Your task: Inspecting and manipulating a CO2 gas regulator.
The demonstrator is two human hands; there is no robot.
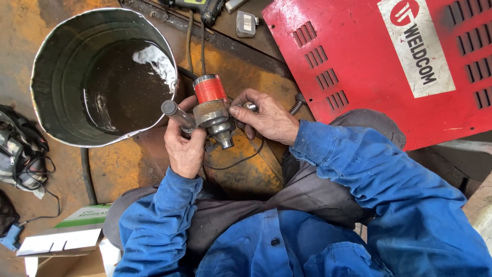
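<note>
1. The left hand (185,149) is wrapped around the lower body of a regulator (212,110), a grimy metal part with a red-orange cylinder on top and a stubby fitting at the bottom. The fingers are clamped on it, thumb reaching up beside a grey tube (177,114) that sticks out to the left.
2. The right hand (266,119) sits just to the right of the regulator. Its thumb and fingers are pinched together on a small shiny knob (249,106) at the regulator's side.
3. The regulator is held upright above the person's lap, just beside the rim of a bucket (56,61).
4. The bucket is metal and holds dark water with a bright reflection.
5. Two thin cords (203,48) run up from the red-orange top across the rusty floor (241,66).
6. A red louvred panel (353,56) lies to the right, well apart from the hands.
7. A cardboard box (72,238) lies at lower left, near the left sleeve (159,225).
8. Both sleeves are blue.
</note>
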